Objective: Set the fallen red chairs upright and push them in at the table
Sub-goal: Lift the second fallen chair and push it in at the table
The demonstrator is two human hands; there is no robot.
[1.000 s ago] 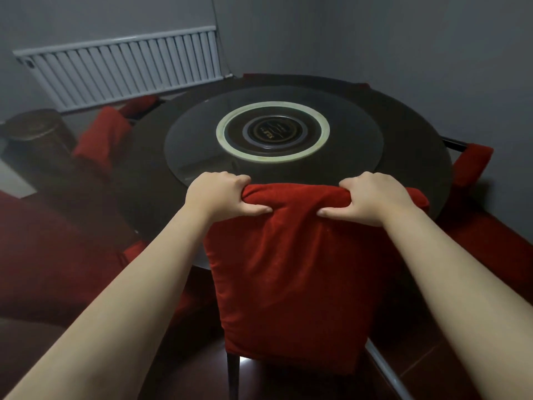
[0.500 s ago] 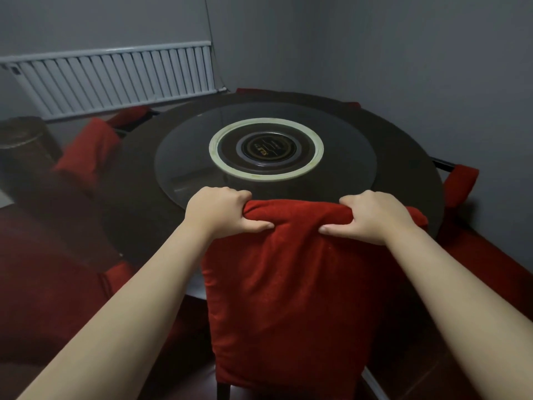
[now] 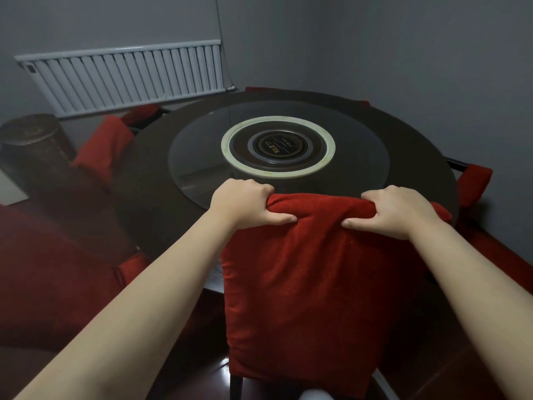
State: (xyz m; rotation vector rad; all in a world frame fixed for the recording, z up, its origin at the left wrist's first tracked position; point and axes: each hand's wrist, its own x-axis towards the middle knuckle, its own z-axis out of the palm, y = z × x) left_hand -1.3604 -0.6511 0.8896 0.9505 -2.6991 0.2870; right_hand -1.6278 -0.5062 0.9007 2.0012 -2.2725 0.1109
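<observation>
Red chair (image 3: 311,284), top edge in left hand (image 3: 245,203) and right hand (image 3: 395,212) (tight grips).

— What's along the back?
— Plain grey walls (image 3: 403,53) meeting in a corner, a white ribbed radiator (image 3: 124,79) mounted low.
— And nearer?
— A dark cylindrical stand (image 3: 31,145) at left; glossy reddish-brown floor (image 3: 461,376), dim light.

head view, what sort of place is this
Most likely a dining room, at home or in a small restaurant: a round dark table with a glass turntable, red-covered chairs round it, and a white radiator behind.
</observation>
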